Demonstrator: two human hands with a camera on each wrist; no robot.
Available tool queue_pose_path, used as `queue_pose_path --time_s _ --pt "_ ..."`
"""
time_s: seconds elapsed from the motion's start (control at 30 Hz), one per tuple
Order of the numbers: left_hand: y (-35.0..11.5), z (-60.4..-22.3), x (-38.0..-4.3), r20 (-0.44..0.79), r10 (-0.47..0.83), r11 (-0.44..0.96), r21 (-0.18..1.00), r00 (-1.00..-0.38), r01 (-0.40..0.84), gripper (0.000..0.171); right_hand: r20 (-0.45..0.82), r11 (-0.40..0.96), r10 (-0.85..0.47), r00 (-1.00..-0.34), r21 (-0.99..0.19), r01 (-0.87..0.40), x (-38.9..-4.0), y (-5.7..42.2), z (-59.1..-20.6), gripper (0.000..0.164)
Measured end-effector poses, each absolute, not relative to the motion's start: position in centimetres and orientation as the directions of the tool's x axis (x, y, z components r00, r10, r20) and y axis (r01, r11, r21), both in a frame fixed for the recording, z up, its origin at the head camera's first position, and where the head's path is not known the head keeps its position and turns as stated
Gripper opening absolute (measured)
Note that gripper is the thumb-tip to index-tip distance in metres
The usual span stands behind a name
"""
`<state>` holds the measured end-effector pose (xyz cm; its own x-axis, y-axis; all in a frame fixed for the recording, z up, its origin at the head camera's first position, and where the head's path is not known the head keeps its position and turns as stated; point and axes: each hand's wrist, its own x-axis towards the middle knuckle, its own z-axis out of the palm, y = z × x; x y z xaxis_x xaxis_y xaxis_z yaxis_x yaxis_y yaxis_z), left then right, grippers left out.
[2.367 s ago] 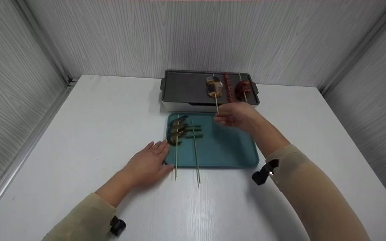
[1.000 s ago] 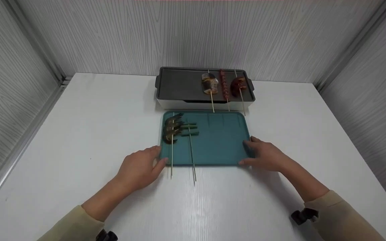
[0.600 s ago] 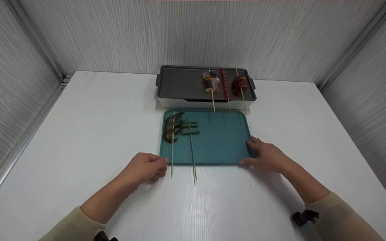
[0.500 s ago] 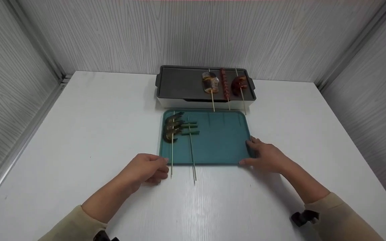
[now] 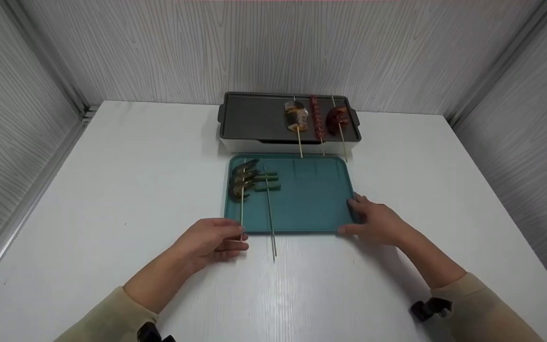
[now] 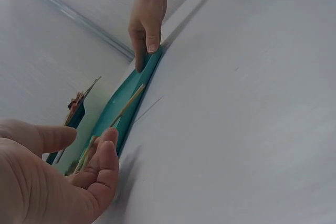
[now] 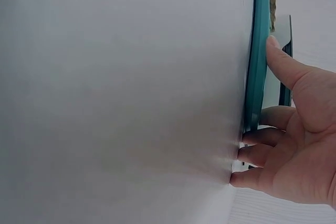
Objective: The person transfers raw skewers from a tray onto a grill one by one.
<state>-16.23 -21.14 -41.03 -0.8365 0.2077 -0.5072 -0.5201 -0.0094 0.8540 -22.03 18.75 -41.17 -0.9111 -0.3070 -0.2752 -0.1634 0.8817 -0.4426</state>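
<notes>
My left hand (image 5: 214, 240) is at the stick end of a shrimp skewer (image 5: 242, 180). In the left wrist view, the stick passes between thumb and fingers, with a gap showing; contact is hard to judge. The skewer lies on a teal tray (image 5: 311, 204), its stick crossing the front rim. Beside it, a skewer of green vegetable pieces (image 5: 268, 186) has sticks reaching over the same rim. My right hand (image 5: 378, 221) rests at the tray's front right corner, thumb along the front edge and fingers by the right side, some fingertips on the table in the right wrist view.
Behind the tray stands a dark griddle (image 5: 254, 116) on a white base. On its right half lie a fish-like skewer (image 5: 296, 116), a red beaded skewer (image 5: 317, 118) and a dark red skewer (image 5: 336, 121), sticks overhanging the front. Panels enclose the white table (image 5: 159, 166).
My right hand released the fish-like skewer on the griddle and came down to the tray corner. My left hand left the tray's left edge and moved right, to the shrimp skewer's stick.
</notes>
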Motion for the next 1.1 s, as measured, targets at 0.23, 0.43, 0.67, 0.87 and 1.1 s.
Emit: queue_pose_path --time_s 0.23,0.43,0.67,0.87,1.1 --pt "-21.4 -40.4 -16.5 -0.479 0.187 0.0 0.873 -0.857 -0.488 0.039 -0.284 0.885 -0.297 -0.912 -0.44 -0.152 -22.1 18.7 -41.3 0.099" --pt "-21.7 -39.6 -16.2 -0.477 0.196 0.025 0.876 -0.857 -0.482 0.035 -0.295 0.887 -0.284 -0.912 -0.443 -0.133 -22.1 18.6 -41.1 0.101" --pt "-22.1 -38.3 -15.2 -0.452 0.205 0.07 0.892 -0.868 -0.447 0.036 -0.287 0.884 -0.293 -0.912 -0.444 -0.144 -22.1 18.6 -41.1 0.099" --pt "-22.7 -36.2 -15.5 -0.374 0.214 0.098 0.927 -0.903 -0.361 0.039 -0.301 0.886 -0.287 -0.909 -0.445 -0.133 -22.1 18.6 -41.1 0.1" --pt "-22.8 -33.7 -19.1 -0.348 0.201 0.122 0.936 -0.916 -0.33 0.037 -0.309 0.889 -0.279 -0.909 -0.442 -0.122 -22.1 18.7 -41.0 0.1"
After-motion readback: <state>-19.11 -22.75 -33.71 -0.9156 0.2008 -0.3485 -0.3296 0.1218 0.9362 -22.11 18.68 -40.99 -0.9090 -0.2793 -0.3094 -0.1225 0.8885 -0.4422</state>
